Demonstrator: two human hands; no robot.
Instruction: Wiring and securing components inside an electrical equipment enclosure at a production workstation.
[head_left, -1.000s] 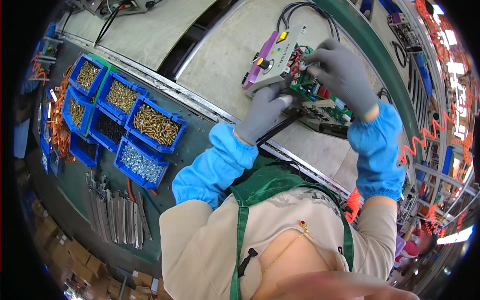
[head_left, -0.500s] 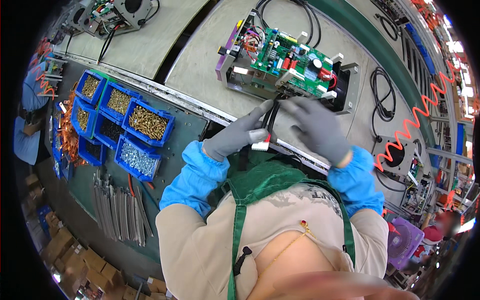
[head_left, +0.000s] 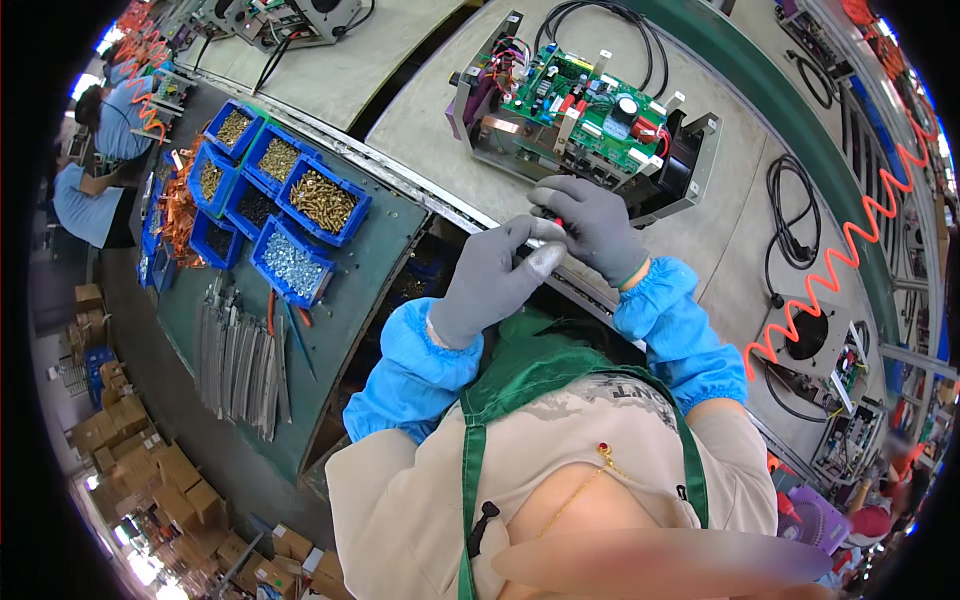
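Observation:
A power unit with a green circuit board (head_left: 590, 110) and a dark fan (head_left: 672, 170) lies on the bench just beyond my hands. My left hand (head_left: 490, 275), in a grey glove, is closed with thumb and fingers pinched at its near side. Touching its fingertips is my right hand (head_left: 592, 228), also gloved in grey and closed, its fingers curled. Between them a little of a black cable (head_left: 546, 212) shows, with a red bit and a white bit at its end. The gloves hide most of the cable and its plug.
Blue bins (head_left: 322, 203) of brass and silver fasteners stand on the green table at left, beside grey metal strips (head_left: 240, 355). A coiled black cord (head_left: 790, 215) and a red spiral hose (head_left: 850, 250) are at right. Co-workers (head_left: 100, 190) sit far left.
My right hand has moved left and in against my left hand, its fingers now curled. The black cable with the white plug, plain to see before, is now mostly covered. The view has shifted.

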